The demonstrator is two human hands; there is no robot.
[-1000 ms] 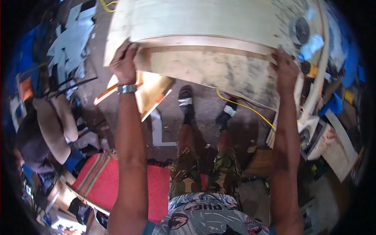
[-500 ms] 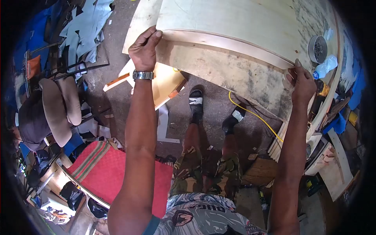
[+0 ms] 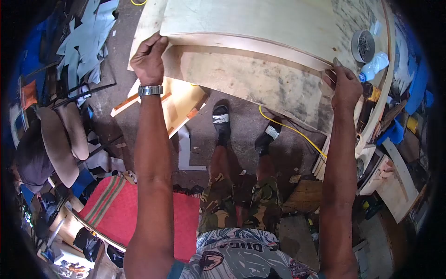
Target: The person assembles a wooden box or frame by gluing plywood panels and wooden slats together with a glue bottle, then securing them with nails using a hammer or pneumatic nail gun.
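A pale plywood sheet (image 3: 251, 21) lies over a larger stained plywood board (image 3: 260, 72), its near edge raised so that a shadowed gap shows beneath. My left hand (image 3: 149, 58) pinches the sheet's near left corner between thumb and curled fingers; a metal watch (image 3: 151, 90) is on that wrist. At the near right corner, my right hand (image 3: 344, 86) grips the same sheet, thumb on the edge and fingers partly hidden. To the right of it, a round tin of small metal pieces (image 3: 363, 46) and a clear plastic bottle (image 3: 374, 66) rest on the board.
A yellow cord (image 3: 297, 131) runs below the board near my feet. Wooden frame pieces (image 3: 179, 104) lie under its left side. A red mat (image 3: 111, 209) is at lower left, with padded cushions (image 3: 55, 144) beyond. Wood offcuts (image 3: 395, 190) are piled at right.
The whole view has shifted, so the board, bottle and hands appear farther left. Both hands keep their hold on the sheet's near corners.
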